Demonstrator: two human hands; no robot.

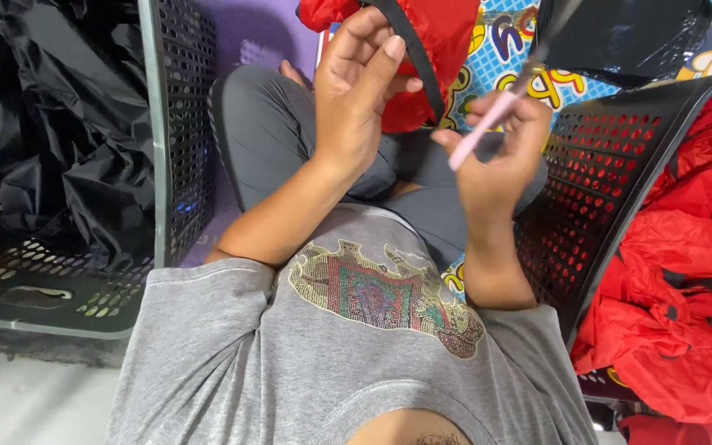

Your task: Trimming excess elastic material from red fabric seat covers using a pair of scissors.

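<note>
My left hand (362, 82) is raised in front of me, its fingers pinching a black strap (416, 51) that runs across a red fabric piece (430, 33). My right hand (500, 152) sits just right of it, gripping a pink-handled tool (488, 122) whose dark tip points up toward the fabric. Both hands hover over my crossed legs in grey trousers (274, 124). The upper part of the red fabric is cut off by the frame's top edge.
A black perforated crate (175, 115) with black fabric (67, 124) stands at left. Another black perforated crate (611, 181) at right holds red fabric pieces (686, 288). A colourful play mat (512, 58) lies beneath, with a black plastic sheet (628, 33) beyond.
</note>
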